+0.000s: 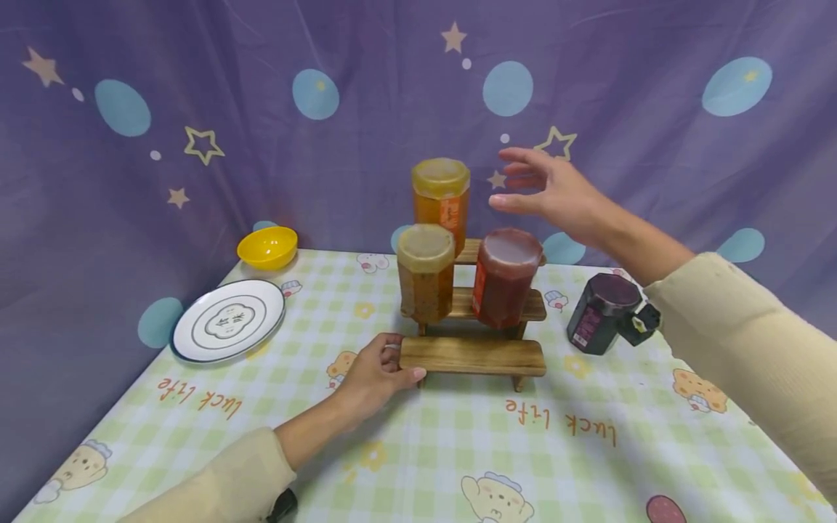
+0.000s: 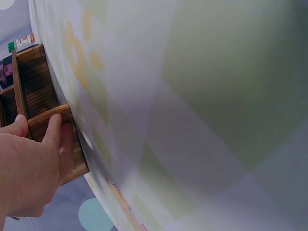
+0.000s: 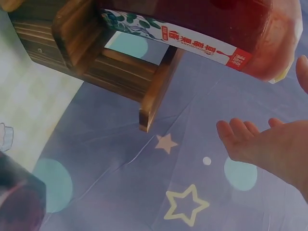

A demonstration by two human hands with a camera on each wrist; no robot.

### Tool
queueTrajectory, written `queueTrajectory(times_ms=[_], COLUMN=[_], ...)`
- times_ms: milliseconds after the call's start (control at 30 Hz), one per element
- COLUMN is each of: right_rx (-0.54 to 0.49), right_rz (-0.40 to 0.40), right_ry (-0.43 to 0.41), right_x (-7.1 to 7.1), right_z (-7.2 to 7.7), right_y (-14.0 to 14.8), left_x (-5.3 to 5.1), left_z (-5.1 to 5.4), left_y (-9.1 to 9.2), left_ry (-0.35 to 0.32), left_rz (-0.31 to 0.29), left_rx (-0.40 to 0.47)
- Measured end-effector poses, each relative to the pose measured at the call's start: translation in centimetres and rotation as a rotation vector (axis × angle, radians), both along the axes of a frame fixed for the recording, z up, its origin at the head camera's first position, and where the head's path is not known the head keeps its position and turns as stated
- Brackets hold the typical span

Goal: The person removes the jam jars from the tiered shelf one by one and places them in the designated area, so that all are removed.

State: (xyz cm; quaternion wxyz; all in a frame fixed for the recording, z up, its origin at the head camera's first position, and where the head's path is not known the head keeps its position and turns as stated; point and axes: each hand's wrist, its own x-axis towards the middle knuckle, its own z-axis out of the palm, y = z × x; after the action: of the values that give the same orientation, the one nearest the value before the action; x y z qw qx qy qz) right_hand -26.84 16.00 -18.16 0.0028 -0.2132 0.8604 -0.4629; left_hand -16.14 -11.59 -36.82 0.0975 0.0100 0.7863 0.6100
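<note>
Plate: the white plate (image 1: 192,328) lies flat on the checked tablecloth (image 1: 307,305), face up, well apart from the jars, so it seems to play no part in the handling.
Bowl: the yellow bowl (image 1: 267,256) sits upright behind the plate near the purple curtain (image 1: 392,43), probably set there to be out of the way.
Left hand: the left hand (image 1: 371,381) grips the left end of the wooden stand's lowest step, thumb at the front and fingers bent round behind; the likely reason is to steady the stand.
Stand: the three-step wooden stand (image 1: 472,354) is on the cloth, low step toward the person, so jars at the back rise above those in front.
Middle step, left: the brown jar (image 1: 426,280) stands upright, partly covering the jar behind it.
Top step, left: the orange jar (image 1: 441,207) stands highest, its lid clear of the brown jar.
Middle step, right: the red jar (image 1: 505,280) stands beside the brown one with a gap between, perhaps to leave each easy to grasp.
Right hand: the right hand (image 1: 556,190) hangs in the air above and right of the red jar, thumb and fingers apart, holding nothing; the spread looks wide enough for a jar.
Dark jar: the dark jar (image 1: 598,316) stands on the cloth right of the stand, below the right forearm, apparently within easy reach of that arm.
</note>
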Motion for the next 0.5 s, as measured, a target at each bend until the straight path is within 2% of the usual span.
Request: queueTrajectory(times_ms=[500], right_rx=[0.083], right_rz=[0.068], right_ry=[-0.016], right_x=[-2.0], right_z=[1.4], right_y=[-3.0], left_x=[-0.1], left_z=[-0.1], left_y=[0.0], left_ry=[-0.014], left_rz=[-0.015], left_rx=[0.035])
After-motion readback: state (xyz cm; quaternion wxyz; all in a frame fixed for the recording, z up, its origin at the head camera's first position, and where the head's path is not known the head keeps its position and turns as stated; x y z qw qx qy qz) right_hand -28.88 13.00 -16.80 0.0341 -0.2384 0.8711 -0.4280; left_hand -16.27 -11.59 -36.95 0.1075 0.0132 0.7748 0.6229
